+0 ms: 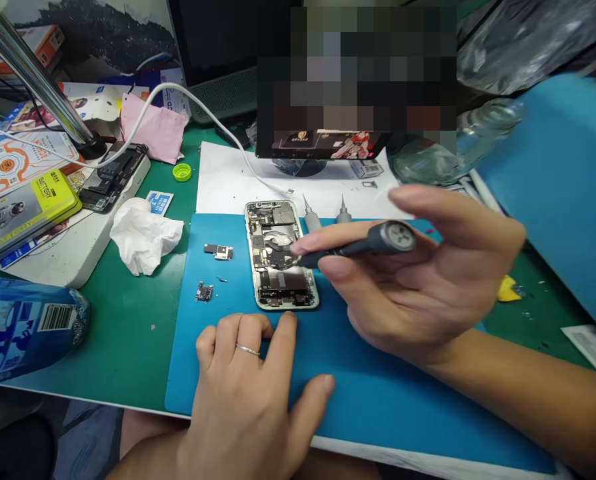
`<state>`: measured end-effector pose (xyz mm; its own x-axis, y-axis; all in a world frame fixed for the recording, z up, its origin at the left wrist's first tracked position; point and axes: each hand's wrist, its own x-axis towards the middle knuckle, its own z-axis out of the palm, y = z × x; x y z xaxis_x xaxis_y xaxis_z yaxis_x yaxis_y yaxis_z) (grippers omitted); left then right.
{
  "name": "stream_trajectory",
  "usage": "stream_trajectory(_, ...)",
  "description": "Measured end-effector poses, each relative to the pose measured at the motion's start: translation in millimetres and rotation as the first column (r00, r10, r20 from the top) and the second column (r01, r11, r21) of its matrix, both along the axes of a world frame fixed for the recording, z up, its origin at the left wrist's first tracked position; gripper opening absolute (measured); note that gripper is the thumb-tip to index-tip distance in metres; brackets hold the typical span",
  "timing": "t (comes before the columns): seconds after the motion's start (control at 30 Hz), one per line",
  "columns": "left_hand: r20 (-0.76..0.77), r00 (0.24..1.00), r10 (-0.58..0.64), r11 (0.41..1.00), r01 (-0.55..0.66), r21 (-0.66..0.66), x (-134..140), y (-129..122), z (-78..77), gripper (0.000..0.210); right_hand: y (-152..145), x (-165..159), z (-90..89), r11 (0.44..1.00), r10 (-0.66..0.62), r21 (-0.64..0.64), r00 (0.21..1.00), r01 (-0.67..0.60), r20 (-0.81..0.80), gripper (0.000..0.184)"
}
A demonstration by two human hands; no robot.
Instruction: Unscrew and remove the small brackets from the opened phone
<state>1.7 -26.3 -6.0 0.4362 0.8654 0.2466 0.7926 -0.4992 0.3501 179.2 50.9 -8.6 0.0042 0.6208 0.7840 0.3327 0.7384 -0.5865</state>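
An opened smartphone (278,240) lies on the blue mat (378,400), its inner parts bared. My right hand (408,287) holds a dark precision screwdriver (363,245) between thumb and index finger, other fingers spread. Its tip points at the phone's right middle; I cannot tell whether it touches. My left hand (253,393), with a ring, rests on the mat, fingers bent and thumb apart, holding nothing. Its index fingertip is at the phone's lower edge. To the phone's left lie a small metal bracket (219,252) and a small dark phone part (204,291).
Two grey screwdrivers (344,212) lie behind the phone. A screen on a stand (323,143) and a glass jar (428,157) stand at the back. Crumpled tissue (145,233), a blue packet (23,330) and battery boxes (28,213) are leftward. A white cable (178,88) arches overhead.
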Motion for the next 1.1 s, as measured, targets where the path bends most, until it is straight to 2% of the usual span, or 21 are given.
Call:
stream_trajectory(0.13, 0.007, 1.000, -0.001, 1.000, 0.002, -0.017, -2, 0, -1.9, 0.036, 5, 31, 24.1, 0.983, -0.178, 0.074, 0.969, 0.167, 0.169, 0.055)
stream_trajectory(0.2, 0.020, 1.000, -0.003, 1.000, 0.004, -0.016, -4, 1, -2.7, 0.032, 7, 57, 33.2, 0.959, -0.239, 0.225, 0.923, 0.175, 0.302, 0.054)
stream_trajectory(0.23, 0.024, 1.000, -0.005, 1.000, 0.005, -0.012, -5, 2, -3.1, 0.030, 7, 71, 34.5, 0.959, -0.241, 0.235, 0.894, 0.159, 0.377, 0.053)
stream_trajectory(0.3, 0.026, 1.000, -0.010, 1.000, 0.010, 0.002, -5, 4, -3.6, 0.028, 5, 96, 28.8, 0.975, -0.212, 0.187, 0.783, 0.124, 0.584, 0.046)
stream_trajectory(0.37, 0.027, 1.000, -0.012, 1.000, 0.012, 0.006, -5, 5, -3.8, 0.026, 3, 115, 13.8, 0.982, -0.191, 0.141, 0.684, 0.129, 0.704, 0.043)
stream_trajectory(0.43, 0.031, 1.000, -0.006, 1.000, 0.005, 0.004, -4, 5, -3.7, 0.025, 2, 125, -5.2, 0.987, -0.152, 0.079, 0.649, 0.141, 0.746, 0.040)
stream_trajectory(0.53, 0.050, 0.998, 0.026, 1.000, -0.026, 0.009, -4, 3, -3.6, 0.022, 3, 128, -28.0, 0.969, -0.066, -0.110, 0.664, 0.220, 0.745, 0.039)
stream_trajectory(0.6, 0.062, 0.997, 0.045, 0.999, -0.046, 0.011, -5, 2, -3.2, 0.020, 3, 126, -34.7, 0.956, -0.061, -0.159, 0.695, 0.248, 0.717, 0.041)
stream_trajectory(0.9, 0.089, 0.994, 0.061, 0.998, -0.059, -0.034, -4, 2, 1.3, 0.014, -2, 113, -25.3, 0.958, -0.166, -0.107, 0.819, 0.266, 0.550, 0.034)
stream_trajectory(1.1, 0.124, 0.992, 0.038, 0.997, -0.030, -0.069, -5, 3, 1.5, 0.011, -4, 104, -21.6, 0.968, -0.171, -0.063, 0.821, 0.244, 0.544, 0.032)
